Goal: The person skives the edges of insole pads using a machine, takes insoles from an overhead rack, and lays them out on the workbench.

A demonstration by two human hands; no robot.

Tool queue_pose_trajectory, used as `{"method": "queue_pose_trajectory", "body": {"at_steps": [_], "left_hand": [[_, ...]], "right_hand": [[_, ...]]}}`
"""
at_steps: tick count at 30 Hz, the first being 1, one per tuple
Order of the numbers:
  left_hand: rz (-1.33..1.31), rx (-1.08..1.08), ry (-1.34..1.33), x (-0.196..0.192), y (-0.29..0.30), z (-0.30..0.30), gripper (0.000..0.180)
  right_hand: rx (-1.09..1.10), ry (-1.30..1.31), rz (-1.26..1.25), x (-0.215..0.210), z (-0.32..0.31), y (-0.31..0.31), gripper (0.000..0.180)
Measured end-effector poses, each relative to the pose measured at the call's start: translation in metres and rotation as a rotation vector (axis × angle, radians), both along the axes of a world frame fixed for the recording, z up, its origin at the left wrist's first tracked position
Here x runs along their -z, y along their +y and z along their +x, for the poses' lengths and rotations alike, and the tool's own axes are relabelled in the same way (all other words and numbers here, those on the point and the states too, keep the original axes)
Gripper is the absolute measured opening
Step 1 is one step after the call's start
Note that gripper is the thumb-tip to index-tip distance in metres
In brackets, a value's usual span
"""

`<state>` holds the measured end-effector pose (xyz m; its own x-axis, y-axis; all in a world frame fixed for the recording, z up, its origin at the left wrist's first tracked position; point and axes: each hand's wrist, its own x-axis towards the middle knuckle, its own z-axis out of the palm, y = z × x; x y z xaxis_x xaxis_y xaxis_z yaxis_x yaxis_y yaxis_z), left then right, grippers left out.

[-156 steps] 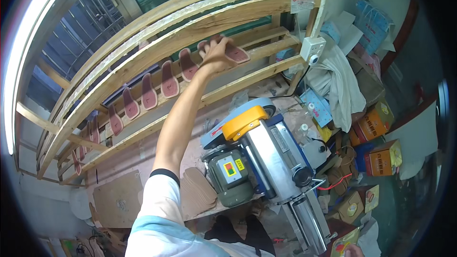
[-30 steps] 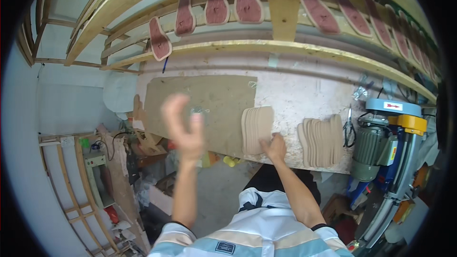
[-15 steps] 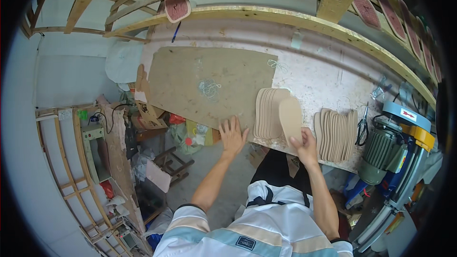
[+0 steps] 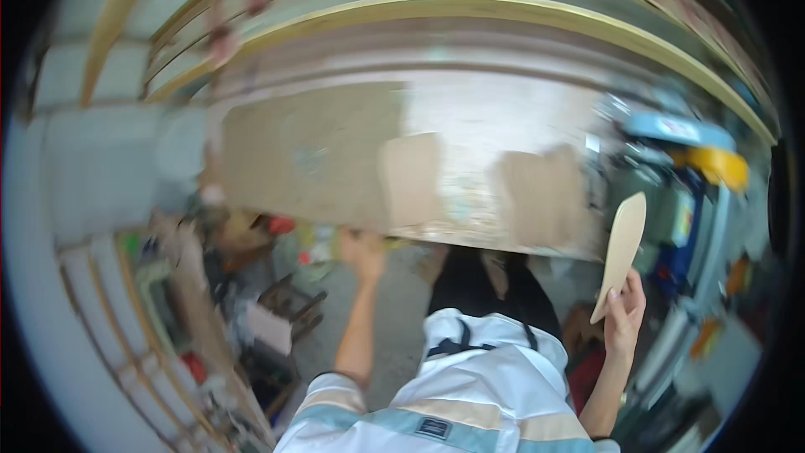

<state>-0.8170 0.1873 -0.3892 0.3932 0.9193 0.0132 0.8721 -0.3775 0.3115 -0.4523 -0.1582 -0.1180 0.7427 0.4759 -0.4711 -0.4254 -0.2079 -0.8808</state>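
Observation:
A single beige insole [image 4: 622, 247] is held near its lower end by my right hand [image 4: 623, 306]. Thumb and fingers close on it, and it stands tilted off the right end of the workbench, beside the motor machine. My left hand [image 4: 363, 253] is at the bench's front edge, by the brown board [image 4: 310, 151]; its fingers are smeared by motion. Between my hands, a stack of beige insoles [image 4: 411, 178] sits at the board's right edge. Farther right on the bench lies a second row of insoles [image 4: 543, 197], blurred.
At the right stands a machine with a blue cover [image 4: 679, 130], a yellow part [image 4: 719, 168] and a grey metal pole [image 4: 711, 256]. A wooden shelf rail [image 4: 470, 7] runs above the bench's back. A wooden stool [image 4: 293, 302] is on the floor at the left.
My right hand has lifted the insole from the stack and carried it right, past the bench end. My left hand remains near the front edge. The view has swung and blurred.

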Motion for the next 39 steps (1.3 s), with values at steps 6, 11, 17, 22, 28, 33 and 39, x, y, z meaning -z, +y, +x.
{"method": "queue_pose_trajectory", "body": {"at_steps": [6,11,17,22,28,33,39], "left_hand": [[-0.831,-0.541,-0.631,0.039,0.024,-0.073,0.068],[-1.038,-1.402,-0.787,0.028,0.015,-0.002,0.076],[-0.711,-0.928,-1.008,-0.015,-0.004,0.045,0.060],[-0.775,-0.233,-0.923,-0.092,-0.118,0.177,0.056],[-1.581,0.544,-0.213,-0.201,-0.365,0.337,0.041],[-1.872,0.419,-0.302,-0.169,-0.447,0.362,0.054],[-1.894,0.462,-0.455,-0.160,-0.418,0.334,0.023]], "right_hand": [[0.487,-0.455,-0.278,-0.062,0.065,-0.176,0.045],[0.554,-0.430,-0.551,-0.075,0.060,-0.335,0.042],[0.261,-0.303,-0.685,-0.056,0.066,-0.400,0.046],[0.069,-0.177,-0.627,-0.030,0.073,-0.412,0.042],[0.030,-0.218,-0.582,-0.040,0.076,-0.385,0.033],[0.185,-0.352,-0.561,-0.057,0.071,-0.378,0.029],[0.273,-0.346,-0.648,-0.074,0.034,-0.393,0.026]]}}
